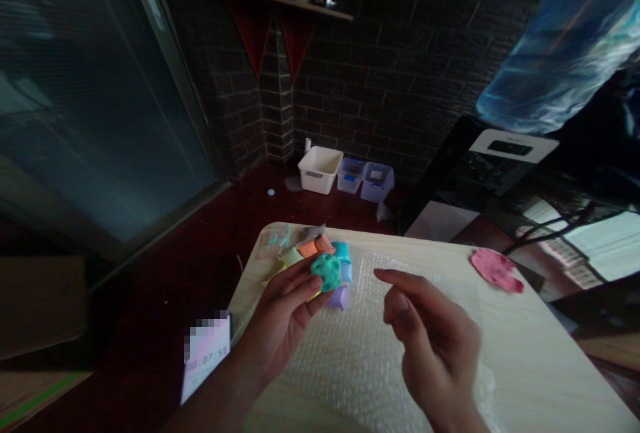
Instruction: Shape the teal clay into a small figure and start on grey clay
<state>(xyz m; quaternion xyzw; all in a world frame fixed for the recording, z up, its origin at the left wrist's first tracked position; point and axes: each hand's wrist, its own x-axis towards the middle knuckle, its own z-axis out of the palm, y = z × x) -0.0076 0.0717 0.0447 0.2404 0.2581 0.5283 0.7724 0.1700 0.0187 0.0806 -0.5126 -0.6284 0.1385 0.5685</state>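
My left hand (287,309) holds a dimpled lump of green modelling clay (327,272) between thumb and fingers, above the far part of the table. To its right, apart from the clay, my right hand (430,336) hangs over the bubble wrap (350,353) with the index finger stretched out and the other fingers curled; nothing shows in it. Behind and beside the green clay lie several small coloured packets, among them an orange packet (314,246), a teal packet (341,251) and a purple packet (339,297). My left hand partly hides them.
A flattened pink piece (496,270) lies at the table's (540,353) right far corner. A phone (206,356) showing a timer is at the left edge. On the floor beyond stand a white bin (320,171) and two clear bins (377,181). A water dispenser (510,149) stands to the right.
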